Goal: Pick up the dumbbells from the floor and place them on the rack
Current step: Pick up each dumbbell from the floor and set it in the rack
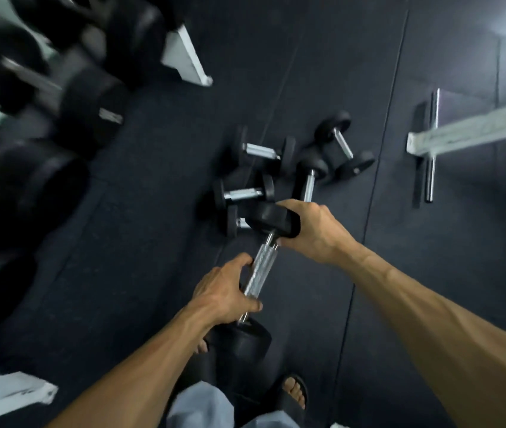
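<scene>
Big dumbbell [259, 273]: I hold it up off the floor, tilted, in front of me.
Left hand [225, 291]: wrapped round the bumpy metal bar.
Right hand [313, 230]: clamped on the far black end.
Feel: I think it is heavy and hard; the bar gives the best hold.
Small dumbbells [276, 177]: in a heap on the floor [152, 186].
Rack [44, 72]: off to my left, blurry.

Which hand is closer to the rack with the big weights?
Left. The left hand grips the dumbbell handle on the rack's side; the right hand holds its far head, farther away.
</scene>
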A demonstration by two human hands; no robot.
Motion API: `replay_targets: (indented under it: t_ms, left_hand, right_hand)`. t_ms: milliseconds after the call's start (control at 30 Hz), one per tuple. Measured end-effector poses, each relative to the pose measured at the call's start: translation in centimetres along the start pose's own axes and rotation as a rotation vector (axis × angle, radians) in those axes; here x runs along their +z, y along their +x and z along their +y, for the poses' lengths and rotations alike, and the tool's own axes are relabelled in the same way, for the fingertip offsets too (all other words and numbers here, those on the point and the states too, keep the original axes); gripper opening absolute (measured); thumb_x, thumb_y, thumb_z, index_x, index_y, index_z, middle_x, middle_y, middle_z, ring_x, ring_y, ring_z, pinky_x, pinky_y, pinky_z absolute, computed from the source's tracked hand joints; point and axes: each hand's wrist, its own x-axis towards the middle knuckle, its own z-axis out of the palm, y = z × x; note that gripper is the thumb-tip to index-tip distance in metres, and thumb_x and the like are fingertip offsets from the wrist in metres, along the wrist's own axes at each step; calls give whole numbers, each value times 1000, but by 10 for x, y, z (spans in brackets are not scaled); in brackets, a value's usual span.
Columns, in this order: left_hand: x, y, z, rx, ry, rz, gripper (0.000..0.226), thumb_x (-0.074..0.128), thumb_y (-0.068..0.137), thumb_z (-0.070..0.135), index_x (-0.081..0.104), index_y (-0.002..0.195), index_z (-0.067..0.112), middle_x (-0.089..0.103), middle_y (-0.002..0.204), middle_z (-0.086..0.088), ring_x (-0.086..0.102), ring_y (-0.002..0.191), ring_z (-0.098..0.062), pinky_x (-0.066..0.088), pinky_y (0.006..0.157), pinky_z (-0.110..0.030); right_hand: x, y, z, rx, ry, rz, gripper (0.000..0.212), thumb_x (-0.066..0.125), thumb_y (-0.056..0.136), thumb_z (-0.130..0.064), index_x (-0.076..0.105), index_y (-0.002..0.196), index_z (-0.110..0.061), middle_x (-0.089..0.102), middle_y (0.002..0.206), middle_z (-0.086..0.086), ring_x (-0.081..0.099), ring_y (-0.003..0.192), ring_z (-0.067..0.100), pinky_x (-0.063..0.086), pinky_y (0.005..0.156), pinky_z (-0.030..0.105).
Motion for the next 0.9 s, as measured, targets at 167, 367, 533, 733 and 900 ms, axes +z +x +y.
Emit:
replay_targets:
  t_ms: [167, 367, 533, 733, 900]
  left_hand:
    - [-90, -55, 38, 53, -84, 135, 60, 86, 60, 33, 41, 100, 37, 49, 69, 14, 52, 64, -11, 47, 61, -30]
    - [-202, -116, 65, 120, -123, 312, 65, 84, 60, 32, 46, 112, 32, 58, 90, 14, 60, 85, -12, 52, 77, -34]
    - [-282, -146, 72, 107, -101, 452, 66, 84, 57, 37, 46, 111, 33, 56, 81, 13, 57, 80, -12, 46, 68, -31]
    - [-364, -155, 76, 6, -151, 602, 70, 86, 56, 35, 46, 115, 33, 55, 77, 13, 58, 77, -14, 50, 73, -33]
    - [-426, -155, 71, -98, -183, 717, 72, 86, 59, 35, 45, 119, 32, 56, 79, 14, 58, 76, -12, 53, 78, -38]
  right_hand:
    - [-75, 6, -109, -145, -95, 16, 50, 75, 70, -20, 63, 116, -32, 69, 91, -9, 65, 98, 22, 52, 88, 37]
    - [-139, 27, -238, -313, -154, 14, 49, 79, 69, -18, 65, 115, -29, 71, 96, -10, 65, 97, 15, 51, 90, 36]
    - [-171, 53, -322, -449, -159, 15, 50, 78, 69, -18, 64, 115, -33, 70, 93, -9, 65, 93, 15, 52, 86, 37]
    - [-198, 116, -407, -624, -144, -90, 47, 78, 72, -16, 64, 115, -28, 70, 97, -9, 66, 94, 12, 53, 87, 38]
    - [-207, 176, -477, -780, -172, -167, 52, 78, 72, -17, 62, 121, -26, 70, 107, -8, 64, 102, 12, 51, 92, 35]
